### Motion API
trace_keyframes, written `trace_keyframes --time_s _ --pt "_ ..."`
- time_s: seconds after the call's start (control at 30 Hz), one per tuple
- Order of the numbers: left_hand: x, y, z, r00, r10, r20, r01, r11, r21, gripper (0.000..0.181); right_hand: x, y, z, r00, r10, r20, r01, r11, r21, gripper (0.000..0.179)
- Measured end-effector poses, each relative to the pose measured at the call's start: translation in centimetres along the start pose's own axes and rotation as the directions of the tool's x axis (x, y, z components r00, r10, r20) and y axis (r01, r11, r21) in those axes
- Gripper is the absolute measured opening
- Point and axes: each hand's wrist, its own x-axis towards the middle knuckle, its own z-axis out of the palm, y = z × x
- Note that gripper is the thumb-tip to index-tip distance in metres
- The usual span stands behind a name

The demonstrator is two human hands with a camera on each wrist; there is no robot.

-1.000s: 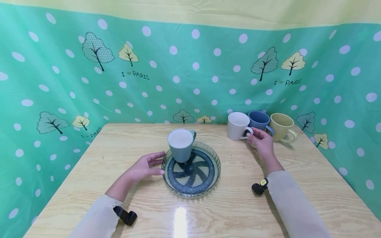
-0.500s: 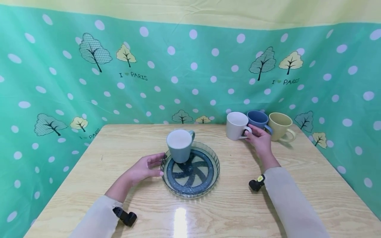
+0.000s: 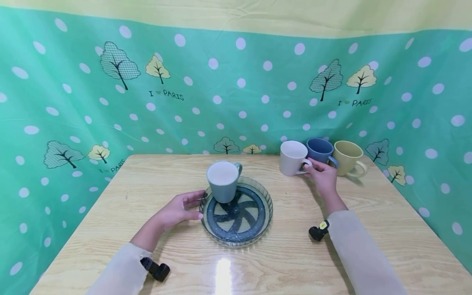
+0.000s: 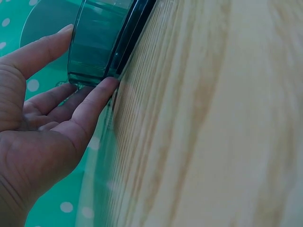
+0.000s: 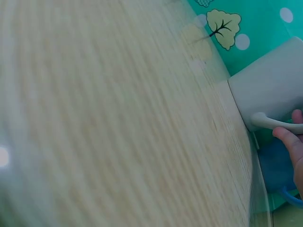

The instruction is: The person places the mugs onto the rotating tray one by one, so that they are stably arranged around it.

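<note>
My right hand pinches the handle of a white mug, which stands upright at the back right. In the right wrist view the fingertips meet on that handle. A round clear glass tray with a dark swirl-patterned base lies at the middle of the table. Against its left side rests my left hand, fingers and thumb spread along the wall; the left wrist view shows the fingertips at the tray's side. A grey-green mug stands upright on the tray's back-left part, its handle turned to the back right.
Just behind and right of the white mug stands a blue mug, partly hidden by my right hand. A yellow mug is right of it. A green dotted curtain rises along the back and sides of the wooden table.
The white mug has shifted very slightly forward and left, my right hand still on its handle. My left hand, the tray and the grey-green mug stay in place.
</note>
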Motion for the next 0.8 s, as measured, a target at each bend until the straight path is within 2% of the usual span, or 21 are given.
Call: trace_keyframes --time_s 0.17,0.3,0.47,0.67,0.8 --pt "-0.1 0.1 0.1 1.000 -0.011 -0.001 0.011 1.000 -0.010 0.080 -0.5 -0.2 0.0 1.000 0.011 0.010 -0.011 1.000 -0.020 0.038" --pt "-0.1 0.2 0.1 1.000 -0.010 0.002 0.010 1.000 -0.015 0.081 -0.9 -0.4 -0.1 1.000 0.009 0.019 -0.009 1.000 0.014 0.037" --pt "-0.1 0.2 0.0 1.000 -0.001 0.001 0.001 1.000 0.006 0.082 -1.2 -0.9 -0.1 0.999 -0.015 0.050 0.012 0.998 0.055 0.038" --pt "-0.1 0.2 0.1 1.000 -0.007 -0.015 0.008 0.999 0.033 0.081 -1.6 -1.9 -0.5 0.994 -0.064 0.090 0.051 0.990 0.134 0.030" --pt "-0.2 0.0 0.1 1.000 -0.006 -0.022 0.007 0.999 0.042 0.082 -2.0 -2.5 -0.5 0.988 -0.086 0.127 0.067 0.987 0.144 0.027"
